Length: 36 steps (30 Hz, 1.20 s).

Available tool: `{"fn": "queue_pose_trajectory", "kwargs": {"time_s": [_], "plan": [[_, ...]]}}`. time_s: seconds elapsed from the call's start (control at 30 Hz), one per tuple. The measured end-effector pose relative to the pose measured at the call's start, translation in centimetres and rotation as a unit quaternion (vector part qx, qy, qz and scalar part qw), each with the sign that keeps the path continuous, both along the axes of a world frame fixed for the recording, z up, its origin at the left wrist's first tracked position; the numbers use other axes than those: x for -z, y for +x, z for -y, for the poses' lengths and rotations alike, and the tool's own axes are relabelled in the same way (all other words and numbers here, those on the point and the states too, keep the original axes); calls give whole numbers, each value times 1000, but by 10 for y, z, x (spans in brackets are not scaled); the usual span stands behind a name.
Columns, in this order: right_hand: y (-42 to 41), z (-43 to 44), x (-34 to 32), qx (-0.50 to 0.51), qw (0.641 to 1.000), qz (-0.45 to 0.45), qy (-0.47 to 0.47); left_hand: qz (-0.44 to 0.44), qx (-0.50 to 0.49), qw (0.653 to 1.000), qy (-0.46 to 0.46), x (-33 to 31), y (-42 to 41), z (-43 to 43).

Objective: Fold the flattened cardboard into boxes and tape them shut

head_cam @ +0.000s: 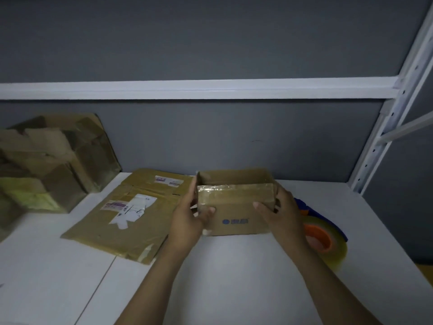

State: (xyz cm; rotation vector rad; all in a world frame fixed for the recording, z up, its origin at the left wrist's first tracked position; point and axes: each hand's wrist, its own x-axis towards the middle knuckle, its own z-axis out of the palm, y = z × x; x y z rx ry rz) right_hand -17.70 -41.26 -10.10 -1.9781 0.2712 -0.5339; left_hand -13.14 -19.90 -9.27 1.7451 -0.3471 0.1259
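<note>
A small brown cardboard box (236, 207), open at the top and bearing a blue printed mark on its near face, sits midway along the back edge of the white table surface (234, 277); whether its base touches the surface cannot be told. A strip of clear tape crosses the upper part of its near face. The left hand (192, 216) grips the box's left end, thumb laid on the near face and fingers curled round the side. The right hand (278, 212) grips the right end in the same way. Just beside the box, toward the left edge, lie flattened brown cardboard sheets (131, 216) with white shipping labels, overlapping one another. A stack of taped brown cardboard boxes (46, 160) fills the back left corner. Near the right edge, partly hidden by the right forearm, rests a roll of clear tape on an orange core (325, 240), mounted in a blue dispenser (302, 205). A white metal shelf upright (386, 137) rises at the back right corner against the grey wall (210, 43).
</note>
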Motion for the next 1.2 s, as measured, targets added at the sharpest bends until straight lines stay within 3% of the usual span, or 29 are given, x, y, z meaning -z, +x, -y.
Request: {"fn": "queue_pose_trajectory", "kwargs": {"time_s": [0.23, 0.5, 0.87, 1.03, 1.2], "plan": [[17, -57, -54, -88, 994, 57, 36, -3, -131, 991, -9, -36, -21, -56], [32, -181, -58, -186, 981, 43, 38, 15, -191, 981, -1, -38, -44, -191], [74, -412, -25, -237, 967, -63, -77, -48, -192, 974, 109, -5, -41, -428], [89, -449, -19, -209, 971, -104, -45, -16, -174, 971, 164, -7, -15, -462], [109, -461, -18, -161, 983, -78, -40, 1, -146, 973, 178, -22, 38, -472]]}}
